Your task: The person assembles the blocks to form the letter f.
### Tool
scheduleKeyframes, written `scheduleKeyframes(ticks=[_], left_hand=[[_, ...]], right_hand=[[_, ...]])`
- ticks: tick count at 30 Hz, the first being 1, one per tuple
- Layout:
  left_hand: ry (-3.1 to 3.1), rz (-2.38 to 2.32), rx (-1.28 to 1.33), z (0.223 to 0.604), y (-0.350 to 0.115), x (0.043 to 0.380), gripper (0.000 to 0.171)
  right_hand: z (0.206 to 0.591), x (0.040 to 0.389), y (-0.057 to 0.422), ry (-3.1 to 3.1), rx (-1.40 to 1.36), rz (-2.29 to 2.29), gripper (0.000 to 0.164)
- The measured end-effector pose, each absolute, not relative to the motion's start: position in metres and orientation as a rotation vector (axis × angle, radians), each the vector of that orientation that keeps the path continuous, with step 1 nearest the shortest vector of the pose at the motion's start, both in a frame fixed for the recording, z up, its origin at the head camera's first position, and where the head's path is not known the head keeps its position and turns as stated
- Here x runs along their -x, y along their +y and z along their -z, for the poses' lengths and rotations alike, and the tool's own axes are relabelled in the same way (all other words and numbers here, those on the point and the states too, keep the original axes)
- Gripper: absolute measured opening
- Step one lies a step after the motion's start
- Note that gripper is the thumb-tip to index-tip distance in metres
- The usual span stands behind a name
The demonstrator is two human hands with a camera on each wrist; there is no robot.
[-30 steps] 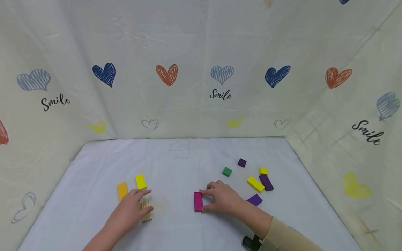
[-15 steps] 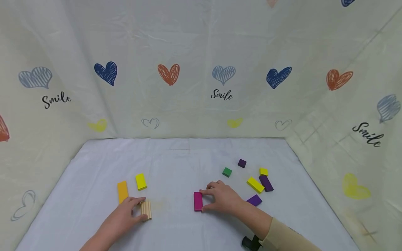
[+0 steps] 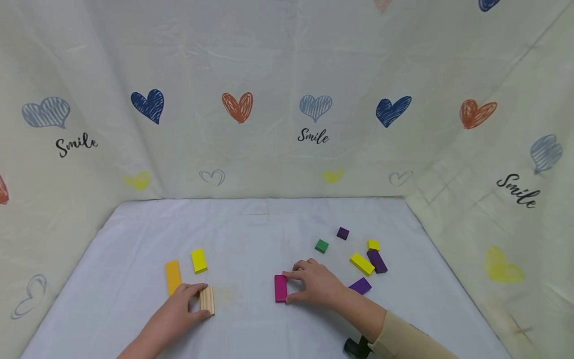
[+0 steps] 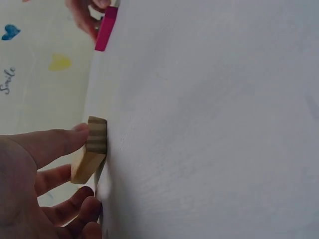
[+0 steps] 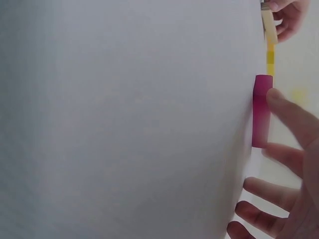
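Observation:
On the white cloth at left, my left hand [image 3: 172, 311] pinches a striped light-wood block [image 3: 207, 300] between thumb and forefinger at its two ends. The left wrist view shows the thumb on the banded end of this wooden block [image 4: 96, 137], which lies flat at the cloth. Further right, my right hand [image 3: 316, 285] holds a magenta block [image 3: 280, 288] the same way, thumb at the near end and forefinger at the far end. Its other fingers spread loosely in the right wrist view, beside the magenta block [image 5: 261, 117].
Behind the left hand lie an orange block [image 3: 173, 276] and a yellow block [image 3: 199, 261]. Beyond the right hand are a green cube [image 3: 321, 246], a dark purple cube [image 3: 343, 233] and several yellow and purple blocks [image 3: 377, 261]. A black object [image 3: 357, 348] sits by the right sleeve.
The left hand has come down and back from above the wooden block and now pinches its ends. The right hand and the magenta block stay in place.

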State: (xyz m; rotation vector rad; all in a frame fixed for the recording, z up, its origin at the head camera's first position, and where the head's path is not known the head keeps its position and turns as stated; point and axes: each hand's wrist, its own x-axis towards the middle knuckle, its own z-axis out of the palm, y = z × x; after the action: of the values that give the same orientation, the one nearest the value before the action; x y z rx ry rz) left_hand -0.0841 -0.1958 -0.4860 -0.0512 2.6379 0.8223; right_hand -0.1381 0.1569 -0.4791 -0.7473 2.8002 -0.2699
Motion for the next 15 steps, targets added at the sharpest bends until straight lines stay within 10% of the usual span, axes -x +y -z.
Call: scheduleKeyframes(ticks=[15], left_hand=[[2.655, -0.998, 0.090, 0.4856, -0.1927, 0.0828, 0.044]], right_hand=[[0.4803, 0.1378, 0.1592, 2.794, 0.756, 0.259, 0.069]])
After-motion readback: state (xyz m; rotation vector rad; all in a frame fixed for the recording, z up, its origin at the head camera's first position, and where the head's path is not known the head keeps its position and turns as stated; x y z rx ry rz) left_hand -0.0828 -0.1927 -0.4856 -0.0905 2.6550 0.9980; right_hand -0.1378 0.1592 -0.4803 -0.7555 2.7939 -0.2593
